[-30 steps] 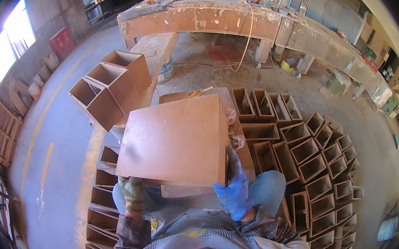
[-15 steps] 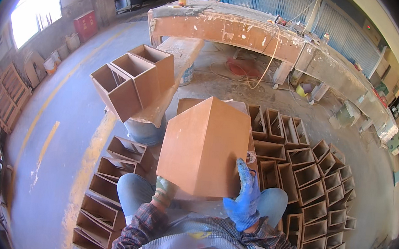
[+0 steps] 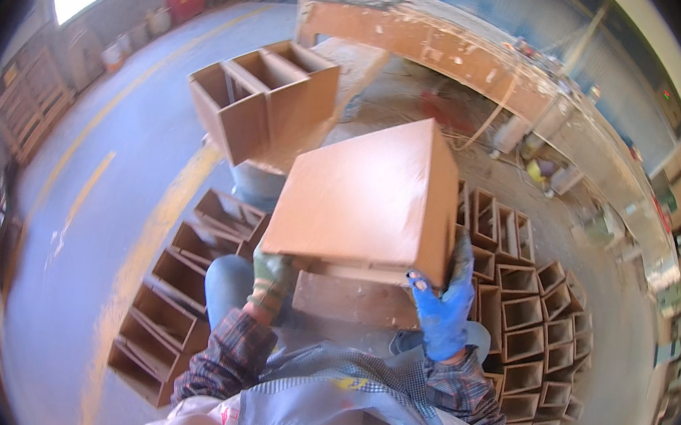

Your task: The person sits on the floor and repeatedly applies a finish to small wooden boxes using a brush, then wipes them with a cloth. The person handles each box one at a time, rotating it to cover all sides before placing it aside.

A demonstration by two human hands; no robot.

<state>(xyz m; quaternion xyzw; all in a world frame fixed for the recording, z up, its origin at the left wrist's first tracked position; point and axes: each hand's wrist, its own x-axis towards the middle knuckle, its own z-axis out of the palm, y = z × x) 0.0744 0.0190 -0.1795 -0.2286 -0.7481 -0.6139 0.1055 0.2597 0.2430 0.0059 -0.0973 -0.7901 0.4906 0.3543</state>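
Note:
A reddish-brown wooden box (image 3: 359,194) is held up in front of me, tilted, with a broad smooth side facing up. My left hand (image 3: 270,275), in a green and white striped glove, grips its near left corner; some of the fingers are hidden behind the wood. At the near right corner my right hand (image 3: 444,304), in a blue coated glove, holds on with its thumb at the lower edge and fingers along the right side. Beneath the box is a low brown wooden support (image 3: 352,300) between my knees.
Three similar open boxes (image 3: 294,97) stand on a low bench (image 3: 363,63) ahead left. Rows of open boxes (image 3: 522,349) cover the floor at right, with more open boxes (image 3: 158,318) at left. A long, worn workbench (image 3: 423,36) spans the back.
The box has turned and tipped in my hands, so one broad side now faces up. My right hand has closed in on its near right corner. The view has shifted too.

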